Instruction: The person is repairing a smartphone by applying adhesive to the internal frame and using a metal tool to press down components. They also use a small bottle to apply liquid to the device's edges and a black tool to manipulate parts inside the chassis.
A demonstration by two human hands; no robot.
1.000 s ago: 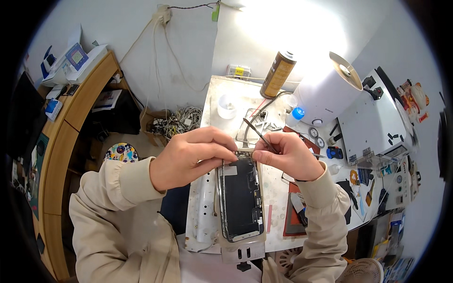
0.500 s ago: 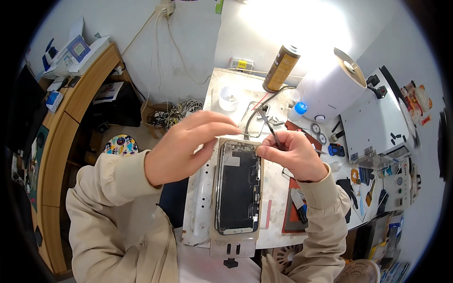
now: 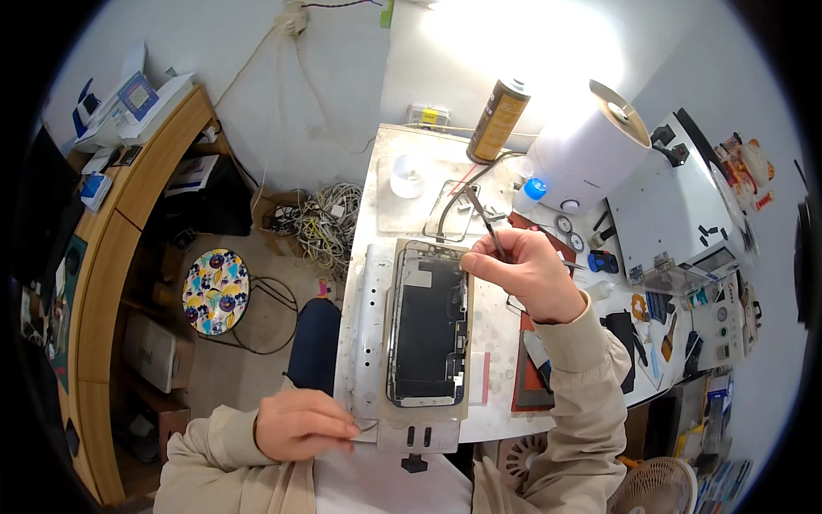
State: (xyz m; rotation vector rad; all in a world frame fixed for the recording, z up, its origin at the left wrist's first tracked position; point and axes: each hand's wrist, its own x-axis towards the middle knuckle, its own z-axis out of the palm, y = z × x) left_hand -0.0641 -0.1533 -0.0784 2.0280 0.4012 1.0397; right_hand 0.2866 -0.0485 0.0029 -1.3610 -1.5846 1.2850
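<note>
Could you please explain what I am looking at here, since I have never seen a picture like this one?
There is no machine here: the view comes from a wide camera worn on a person's head, looking down, which is why straight edges bend near the rim. The two hands belong to the wearer. On the white workbench lies an opened phone set in a flat metal holder. The right hand pinches a pair of tweezers at the phone's top edge, points aimed up and away. The left hand rests at the bench's near corner, fingertips closed on what seems a thin wire; it is too small to be sure. Farther back stand a spray can, a small white cup and a white cylinder-shaped appliance. A tangle of cables lies on the floor.
</note>
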